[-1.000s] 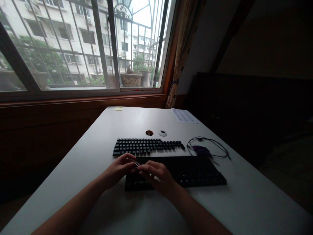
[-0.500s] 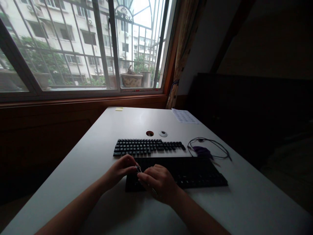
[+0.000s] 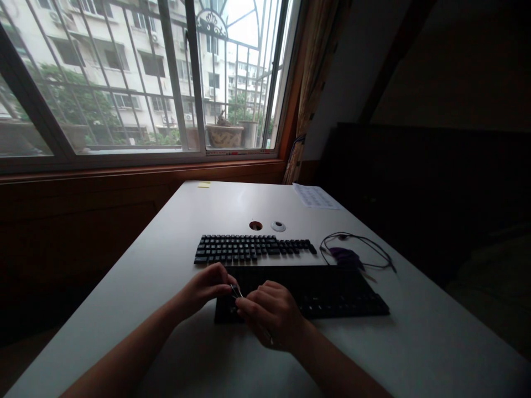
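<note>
Window (image 3: 194, 72): red marks on the bottom rail, can't read them. White tabletop (image 3: 415, 342) carries everything. Black keyboard (image 3: 332, 284) lies flat near the person; its face is too dark to tell what's fitted. Keycap array (image 3: 236, 247) sits just beyond it in rows; legends not readable at this size. Printed sheet (image 3: 317, 197) at the far right corner, text illegible. Cable (image 3: 343, 236) coiled to the right, by a purple cloth (image 3: 346, 257). No brand visible anywhere.

Right hand (image 3: 271, 309): curled closed around a thin wire tool (image 3: 237, 291), above the keyboard's left part. Left hand (image 3: 211, 282): pinched at the tool's far end, seemingly on a small dark piece (image 3: 234, 288) between the wires. Can't confirm it's a keycap.

Step, my read: freeing or seating that piece in the wires, in the air. Calls for a firm left pinch, right steady, wires spread just enough to clear it.
</note>
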`<state>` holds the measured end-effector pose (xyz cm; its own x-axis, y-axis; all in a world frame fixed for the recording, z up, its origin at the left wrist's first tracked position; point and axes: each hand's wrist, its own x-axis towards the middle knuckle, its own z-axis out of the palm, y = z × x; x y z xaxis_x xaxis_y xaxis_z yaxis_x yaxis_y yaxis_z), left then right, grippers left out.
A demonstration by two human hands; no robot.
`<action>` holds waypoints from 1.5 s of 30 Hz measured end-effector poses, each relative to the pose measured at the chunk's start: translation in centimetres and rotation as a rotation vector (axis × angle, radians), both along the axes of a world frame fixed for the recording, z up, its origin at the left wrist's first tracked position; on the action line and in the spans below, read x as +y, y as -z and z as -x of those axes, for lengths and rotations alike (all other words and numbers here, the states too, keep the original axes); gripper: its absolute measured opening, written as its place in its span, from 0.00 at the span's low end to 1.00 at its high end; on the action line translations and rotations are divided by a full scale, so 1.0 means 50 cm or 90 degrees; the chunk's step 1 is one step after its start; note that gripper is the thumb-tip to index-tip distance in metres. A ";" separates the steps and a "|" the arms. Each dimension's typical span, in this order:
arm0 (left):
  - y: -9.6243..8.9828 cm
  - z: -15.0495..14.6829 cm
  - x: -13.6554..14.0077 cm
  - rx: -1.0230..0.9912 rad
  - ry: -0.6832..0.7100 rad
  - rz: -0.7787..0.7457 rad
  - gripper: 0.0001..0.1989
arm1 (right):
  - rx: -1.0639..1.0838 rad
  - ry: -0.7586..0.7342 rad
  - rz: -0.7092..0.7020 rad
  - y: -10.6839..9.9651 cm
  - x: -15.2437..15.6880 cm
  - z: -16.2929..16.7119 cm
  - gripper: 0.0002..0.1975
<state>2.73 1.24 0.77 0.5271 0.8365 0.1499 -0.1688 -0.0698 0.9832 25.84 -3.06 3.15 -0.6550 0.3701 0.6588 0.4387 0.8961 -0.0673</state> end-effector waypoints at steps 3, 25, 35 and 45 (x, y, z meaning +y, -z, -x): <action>-0.002 -0.004 -0.002 -0.041 0.007 0.025 0.15 | 0.032 -0.006 -0.008 0.000 -0.001 -0.001 0.10; -0.003 -0.012 0.001 -0.069 -0.057 0.076 0.13 | 0.247 -0.011 0.195 0.023 0.017 0.009 0.10; -0.008 -0.019 0.001 0.013 -0.121 0.039 0.15 | 0.125 0.057 0.110 0.021 0.017 0.014 0.10; 0.005 -0.020 0.002 0.084 -0.189 -0.107 0.14 | 0.135 0.050 0.139 0.022 0.021 0.011 0.11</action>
<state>3.72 1.34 0.50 0.2893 0.9254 0.2447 0.0101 -0.2586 0.9659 25.28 -2.02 2.05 -0.4751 0.5613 0.6777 0.4608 0.8148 -0.3518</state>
